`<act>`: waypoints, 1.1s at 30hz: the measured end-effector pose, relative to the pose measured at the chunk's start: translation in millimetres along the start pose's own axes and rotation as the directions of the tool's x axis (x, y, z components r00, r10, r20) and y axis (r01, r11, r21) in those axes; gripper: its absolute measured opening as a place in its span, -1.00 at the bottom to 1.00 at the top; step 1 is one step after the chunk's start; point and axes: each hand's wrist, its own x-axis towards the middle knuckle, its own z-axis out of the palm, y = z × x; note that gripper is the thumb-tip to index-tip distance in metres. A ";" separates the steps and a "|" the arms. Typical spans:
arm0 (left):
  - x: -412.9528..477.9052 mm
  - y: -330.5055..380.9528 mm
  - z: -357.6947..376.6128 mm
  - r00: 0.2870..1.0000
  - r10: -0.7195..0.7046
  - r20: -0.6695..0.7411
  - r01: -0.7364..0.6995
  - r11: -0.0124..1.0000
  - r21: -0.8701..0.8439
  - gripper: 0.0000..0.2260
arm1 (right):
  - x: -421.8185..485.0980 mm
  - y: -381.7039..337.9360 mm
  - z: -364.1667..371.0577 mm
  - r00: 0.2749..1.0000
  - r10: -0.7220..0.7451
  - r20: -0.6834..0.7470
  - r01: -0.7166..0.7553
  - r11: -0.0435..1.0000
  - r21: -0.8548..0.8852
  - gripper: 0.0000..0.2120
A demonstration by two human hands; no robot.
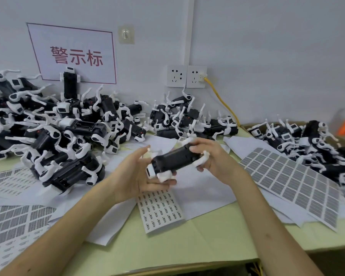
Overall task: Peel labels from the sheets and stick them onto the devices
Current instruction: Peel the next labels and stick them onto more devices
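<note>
**Both hands holding one device over the counter's middle**

The person is holding a black device (175,158) with white legs above the middle of the counter (207,240), just over a small label sheet (161,212) that is lying flat toward the near edge. The left hand (133,172) is cradling the device's near, white-tipped end. Its fingers (163,183) are lying fairly straight underneath, and the thumb is standing up apart from them beside a white leg. The right hand (213,158) is gripping the other end, its fingers (195,149) curling over the top of the black body and clamping on it, with a white leg sticking out between them.

A large grey label sheet (293,184) is lying along the counter's right edge, and more grey sheets (14,222) are covering the near left corner. A big pile of devices (54,132) is filling the far left corner against the wall, and a smaller heap (187,120) is sitting at the far edge beneath the wall sockets (185,76). A yellow cable (221,98) is running down from the right socket. Beyond the right edge, a cardboard box (251,127) is holding further devices (311,140). A red-lettered sign (76,56) is hanging on the wall above the big pile.
</note>
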 end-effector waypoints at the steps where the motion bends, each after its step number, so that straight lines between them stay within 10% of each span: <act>1: 1.8 2.7 -2.9 0.996 0.076 -0.056 -0.077 0.997 -0.016 -0.47 | 1.3 -1.4 -2.2 0.992 -0.025 -0.121 0.037 0.995 0.097 -0.85; 7: 5.5 7.5 -15.4 0.941 0.245 -0.235 -0.265 0.962 -0.060 -0.60 | -3.0 -9.6 -39.6 0.859 -0.124 -0.497 0.487 0.499 0.717 -0.66; 16: 8.6 4.5 -9.6 0.904 0.273 -0.328 -0.299 0.954 -0.030 -0.68 | 6.8 1.5 -6.8 0.869 -0.029 -0.494 0.140 0.972 0.189 -0.79; 25: -5.8 14.5 -15.0 0.751 0.330 -0.572 -0.593 0.717 -0.366 -0.56 | 7.7 15.4 12.4 0.912 -0.104 -0.398 0.052 0.989 -0.139 -0.79; 33: -7.2 14.9 -21.4 0.787 0.285 -0.546 -0.594 0.587 -0.550 -0.40 | 5.1 15.8 20.5 0.934 -0.093 -0.344 0.056 0.992 -0.117 -0.77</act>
